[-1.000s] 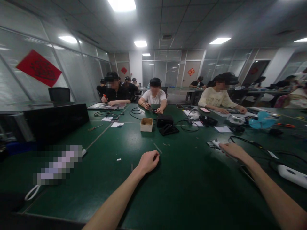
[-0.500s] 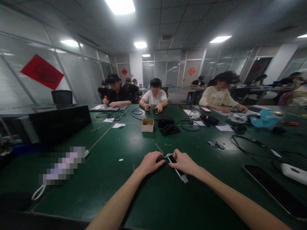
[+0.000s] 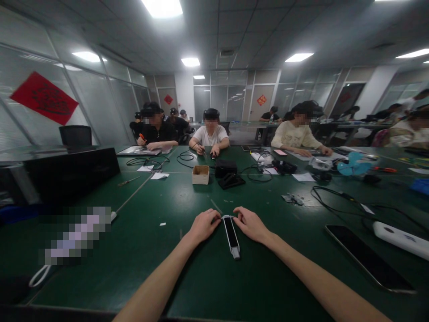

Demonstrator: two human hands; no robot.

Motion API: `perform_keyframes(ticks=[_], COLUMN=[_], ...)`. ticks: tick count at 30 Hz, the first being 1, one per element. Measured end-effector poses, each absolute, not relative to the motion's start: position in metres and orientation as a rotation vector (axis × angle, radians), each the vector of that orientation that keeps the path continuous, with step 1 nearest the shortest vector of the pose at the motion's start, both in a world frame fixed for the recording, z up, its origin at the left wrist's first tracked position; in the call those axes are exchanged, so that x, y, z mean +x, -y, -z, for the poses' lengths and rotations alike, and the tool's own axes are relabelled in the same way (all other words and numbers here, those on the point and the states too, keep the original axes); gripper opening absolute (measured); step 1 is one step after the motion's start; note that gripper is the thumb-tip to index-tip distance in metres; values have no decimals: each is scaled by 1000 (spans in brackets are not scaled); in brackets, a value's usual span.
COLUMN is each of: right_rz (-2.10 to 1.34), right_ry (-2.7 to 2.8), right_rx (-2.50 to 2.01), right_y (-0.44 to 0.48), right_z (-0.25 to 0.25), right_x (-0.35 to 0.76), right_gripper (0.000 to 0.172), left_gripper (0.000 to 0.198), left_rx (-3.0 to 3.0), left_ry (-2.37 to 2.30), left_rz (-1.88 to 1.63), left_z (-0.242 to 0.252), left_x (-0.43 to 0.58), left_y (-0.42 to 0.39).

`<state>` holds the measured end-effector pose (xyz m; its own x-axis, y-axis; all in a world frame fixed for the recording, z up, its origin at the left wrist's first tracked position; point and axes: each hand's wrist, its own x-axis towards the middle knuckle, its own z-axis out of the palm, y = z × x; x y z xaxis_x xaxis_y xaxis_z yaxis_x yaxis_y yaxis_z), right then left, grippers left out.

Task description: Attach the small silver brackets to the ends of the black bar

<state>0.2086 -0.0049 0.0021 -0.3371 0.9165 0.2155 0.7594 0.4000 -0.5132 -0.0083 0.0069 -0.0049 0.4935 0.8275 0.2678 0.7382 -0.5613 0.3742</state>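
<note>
Green-topped work table (image 3: 140, 264) inspected. Near centre: a slim black-and-white device (image 3: 231, 236), lying lengthwise. Far centre: a small open wooden box (image 3: 200, 175). Left, farther off: a screwdriver (image 3: 129, 180). Right: a black slab-like phone (image 3: 368, 257), a white plastic unit (image 3: 400, 240) just beside it, a loose black cable (image 3: 335, 199), and a teal fan (image 3: 353, 164) beyond.

1. Illumination: recessed ceiling panel lights (image 3: 161, 5) give bright overhead light, strongest at upper center.
2. Reflection: pale glare lies along the glass partition (image 3: 97, 103) at left.
3. Shadows: soft and dark on the green tabletop (image 3: 161, 277).
4. Distortion: wide-angle bowing at frame edges.
5. Obscuration: pixelated patch (image 3: 75, 235), lower left.
</note>
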Motion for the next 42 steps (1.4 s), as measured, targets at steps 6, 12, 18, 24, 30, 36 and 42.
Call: perform_keyframes(ticks=[6,12,18,24,30,36,42], right_rz=[-463,-418,-408,-420,-428,-417,-310], right_ry=[2225,2208,2198,2207,2204,2217,2125], right_rx=[-1396,-1343,-1332,-1362,-1373,-1374,-1430], right_y=[6,3,2,3,4,7,-17], right_z=[5,12,12,10,7,5,2], right_x=[208,209,210,208,208,206,235], right_gripper=[23,20,9,8,10,13,24], left_gripper=[12,10,10,10,9,9,4], left_rx=[2516,2503,2491,2502,2534,2515,2466], left_ry=[-1378,-1384,-1388,-1388,-1385,-1391,-1421], left_rz=[-619,-641,-674,-682,-649,-619,-626], left_z=[6,5,6,7,7,2,1], left_x=[-7,-6,-6,-7,-6,-4,-5], left_y=[-8,-7,-8,-9,-8,-5,-5])
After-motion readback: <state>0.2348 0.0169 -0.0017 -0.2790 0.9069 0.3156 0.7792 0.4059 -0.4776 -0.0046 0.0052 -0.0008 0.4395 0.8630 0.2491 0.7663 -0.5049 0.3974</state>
